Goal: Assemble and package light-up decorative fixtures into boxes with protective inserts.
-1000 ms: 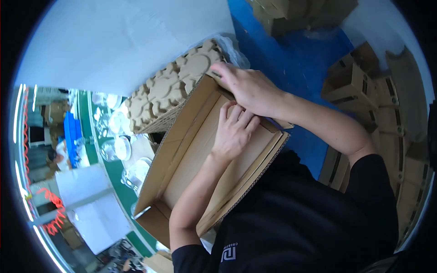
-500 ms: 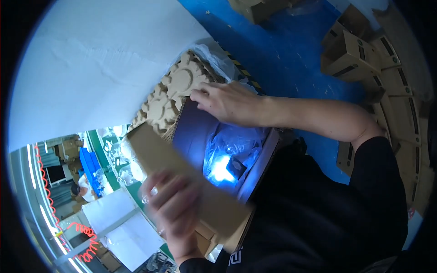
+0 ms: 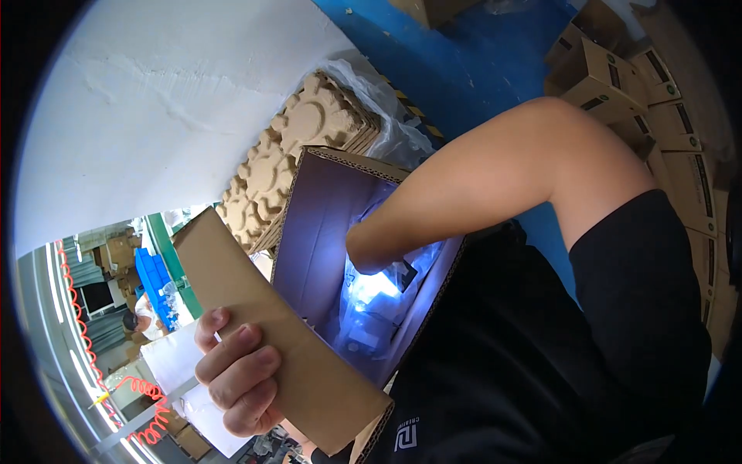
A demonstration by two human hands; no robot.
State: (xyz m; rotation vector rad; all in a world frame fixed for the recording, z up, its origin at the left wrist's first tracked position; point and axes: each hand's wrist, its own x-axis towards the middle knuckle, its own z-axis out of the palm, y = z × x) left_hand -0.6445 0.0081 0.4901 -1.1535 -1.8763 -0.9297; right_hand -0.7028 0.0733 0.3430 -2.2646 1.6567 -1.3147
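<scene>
An open cardboard box (image 3: 313, 232) tilts in front of me, against my dark shirt. My left hand (image 3: 243, 371) is closed on its long brown flap (image 3: 270, 309), with fingertips pressed on the flap's face. Reaching down inside, my right hand (image 3: 371, 249) is bent at the wrist, and its fingers are hidden. Close below that hand lies clear plastic wrapping (image 3: 367, 329) lit by a bright white glare. A small dark piece (image 3: 407, 272) shows beside the glare. What the wrapping contains is too washed out to tell.
Stacked moulded-pulp trays (image 3: 309, 120) stand behind the box beside a white panel (image 3: 178, 100). Cardboard cartons (image 3: 618, 85) line the right side over a blue floor (image 3: 464, 62). At far left, a person (image 3: 144, 319) is near blue bins (image 3: 154, 278) and a red coiled hose (image 3: 147, 398).
My right hand has gone from the box's far rim down into the box. My left hand and the flap have swung outward to the left, and the glare is partly covered.
</scene>
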